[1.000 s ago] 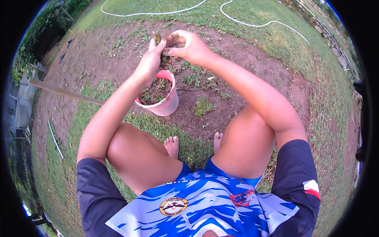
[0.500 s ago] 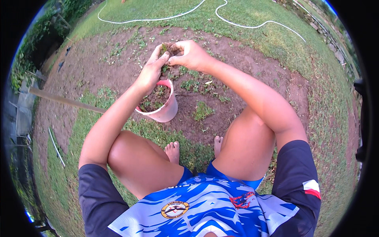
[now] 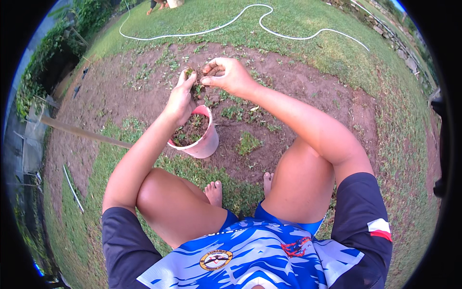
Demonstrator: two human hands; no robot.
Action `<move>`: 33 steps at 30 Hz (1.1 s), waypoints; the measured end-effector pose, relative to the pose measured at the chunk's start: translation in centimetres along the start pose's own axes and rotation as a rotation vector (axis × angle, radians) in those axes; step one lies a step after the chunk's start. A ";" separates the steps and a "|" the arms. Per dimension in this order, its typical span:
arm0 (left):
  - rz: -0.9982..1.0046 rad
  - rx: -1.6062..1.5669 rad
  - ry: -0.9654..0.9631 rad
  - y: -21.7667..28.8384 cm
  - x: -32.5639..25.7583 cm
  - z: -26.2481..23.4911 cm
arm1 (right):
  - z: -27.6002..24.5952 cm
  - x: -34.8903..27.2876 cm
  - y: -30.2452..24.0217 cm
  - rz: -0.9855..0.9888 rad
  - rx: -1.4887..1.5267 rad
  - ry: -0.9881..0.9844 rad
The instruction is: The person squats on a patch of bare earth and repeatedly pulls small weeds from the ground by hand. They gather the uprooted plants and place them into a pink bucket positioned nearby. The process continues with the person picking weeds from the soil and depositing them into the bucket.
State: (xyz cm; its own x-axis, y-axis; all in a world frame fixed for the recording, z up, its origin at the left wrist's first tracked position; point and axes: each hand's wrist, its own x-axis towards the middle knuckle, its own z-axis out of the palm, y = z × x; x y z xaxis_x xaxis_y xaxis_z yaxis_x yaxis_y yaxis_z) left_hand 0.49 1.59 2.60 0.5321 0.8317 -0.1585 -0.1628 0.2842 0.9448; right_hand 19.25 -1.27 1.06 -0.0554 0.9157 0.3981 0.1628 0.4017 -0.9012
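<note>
Over the bare soil in front of me, my left hand (image 3: 180, 100) pinches a small clump of weeds (image 3: 189, 72) between thumb and fingers. Dirty roots hang from the clump toward my right hand (image 3: 232, 77). The fingers of that hand curl in on the root side, and its thumb faces the fingertips; both hands look soiled. Just below my left hand stands a bucket (image 3: 206, 144), whitish outside and pink inside. Loose soil and pulled green weeds (image 3: 188, 132) lie in it. My left forearm covers part of its left side.
A wooden pole (image 3: 86, 132) runs in from the left behind my left forearm. A white hose (image 3: 192, 34) winds over the far grass. Beyond it, at the top edge, are another person's hand (image 3: 150, 10) and a pale container (image 3: 176, 3). Weeds (image 3: 248, 143) grow near my feet.
My hands have drawn slightly apart, and the right hand's fingers have loosened, baring the clump's roots. The view has tilted up, bringing more of the other person and the pale container into sight.
</note>
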 end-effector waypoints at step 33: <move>0.192 0.391 -0.012 -0.2 -0.6 -7.8 | 5.7 4.9 3.0 0.301 0.024 -0.245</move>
State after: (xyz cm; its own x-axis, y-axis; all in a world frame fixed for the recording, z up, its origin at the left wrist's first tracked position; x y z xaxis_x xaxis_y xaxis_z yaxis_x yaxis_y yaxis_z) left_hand -6.26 4.72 0.30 0.5327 0.8457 0.0319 0.0662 -0.0792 0.9947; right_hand 13.88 4.53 -0.71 -0.2424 0.9680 0.0653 0.1843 0.1120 -0.9765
